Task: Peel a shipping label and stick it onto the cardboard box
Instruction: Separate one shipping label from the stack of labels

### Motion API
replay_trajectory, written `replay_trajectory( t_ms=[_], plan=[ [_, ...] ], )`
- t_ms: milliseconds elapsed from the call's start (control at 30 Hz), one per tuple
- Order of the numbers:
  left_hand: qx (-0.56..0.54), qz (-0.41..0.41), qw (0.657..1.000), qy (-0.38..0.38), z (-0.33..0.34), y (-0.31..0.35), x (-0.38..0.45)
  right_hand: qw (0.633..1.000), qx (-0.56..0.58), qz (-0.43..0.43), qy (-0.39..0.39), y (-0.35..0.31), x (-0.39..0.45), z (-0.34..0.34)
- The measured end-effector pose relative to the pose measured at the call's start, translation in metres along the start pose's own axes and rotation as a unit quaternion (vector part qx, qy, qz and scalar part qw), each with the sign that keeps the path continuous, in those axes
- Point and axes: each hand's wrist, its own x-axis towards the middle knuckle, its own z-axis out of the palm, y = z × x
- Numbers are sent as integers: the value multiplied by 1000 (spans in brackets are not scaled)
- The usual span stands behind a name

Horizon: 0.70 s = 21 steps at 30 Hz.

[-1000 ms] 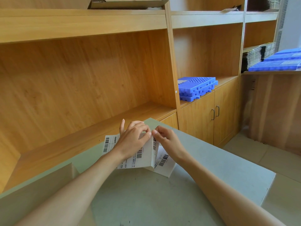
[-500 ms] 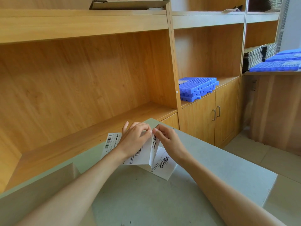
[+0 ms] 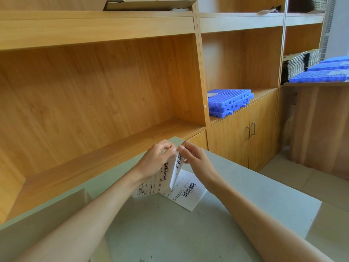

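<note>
Over table, hands pinching barcoded labels

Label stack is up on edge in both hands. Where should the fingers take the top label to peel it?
Probably at the upper corner of the label stack, where both thumbs already meet. The left hand braces the stack; the right hand pinches from the right, where a sheet has lifted away.

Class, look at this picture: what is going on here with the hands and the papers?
A person is working on a fan-folded stack of shipping labels over a grey table. The left hand grips the stack's raised top, while the right hand pinches a label's upper edge beside it, seemingly starting to peel. Another label panel lies flat on the table.
</note>
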Motion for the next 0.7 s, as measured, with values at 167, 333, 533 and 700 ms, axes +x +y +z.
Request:
replay_trajectory(
  t_ms=[167, 333, 533, 700],
  plan=[
    [47, -7, 999, 16, 2, -5, 2, 1000, 8, 10, -4, 0, -1, 1],
    [69, -15, 997, 17, 1, -7, 2, 1000, 8, 17, -4, 0, -1, 4],
    [65, -39, 997, 8, 2, -9, 2, 1000, 2, 25, -8, 4, 0, 4],
    [68, -44, 997, 6, 0, -9, 2, 1000, 10, 16, 13, 9, -1, 1]
  ],
)
